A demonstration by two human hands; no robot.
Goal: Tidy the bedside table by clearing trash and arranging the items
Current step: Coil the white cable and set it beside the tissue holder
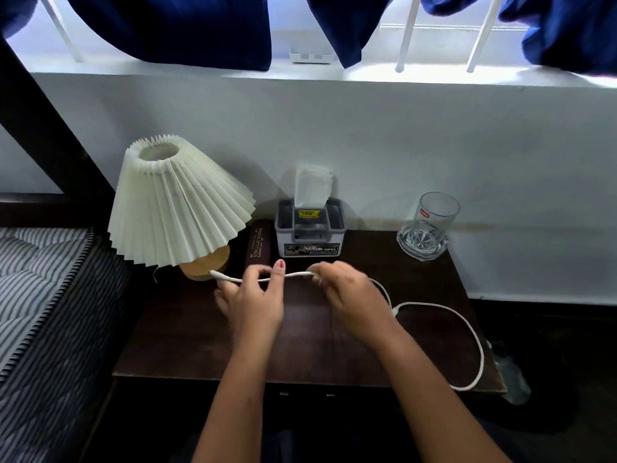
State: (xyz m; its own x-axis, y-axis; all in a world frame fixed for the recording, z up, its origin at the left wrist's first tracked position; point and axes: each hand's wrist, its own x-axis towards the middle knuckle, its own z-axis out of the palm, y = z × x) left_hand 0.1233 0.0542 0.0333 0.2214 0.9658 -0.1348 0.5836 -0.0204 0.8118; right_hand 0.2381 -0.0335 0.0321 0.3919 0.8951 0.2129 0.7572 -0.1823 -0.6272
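A white cable (467, 325) lies on the dark wooden bedside table (187, 335), looping out to the right edge and back. Both of my hands hold a stretch of it above the table's middle. My left hand (253, 302) pinches it near its free end, whose plug points at the lamp base. My right hand (350, 295) grips it a little further right. A lamp with a pleated cream shade (177, 208) stands at the back left. Beside it lies a dark glasses case (257, 245), then a grey tissue box (310, 232). A clear glass (430, 225) stands at the back right.
A striped mattress (43, 295) borders the table on the left, with a dark bed frame behind. A white wall and a window sill with blue curtains (187, 25) lie behind. A clear plastic bottle (510, 375) rests on the floor off the right edge.
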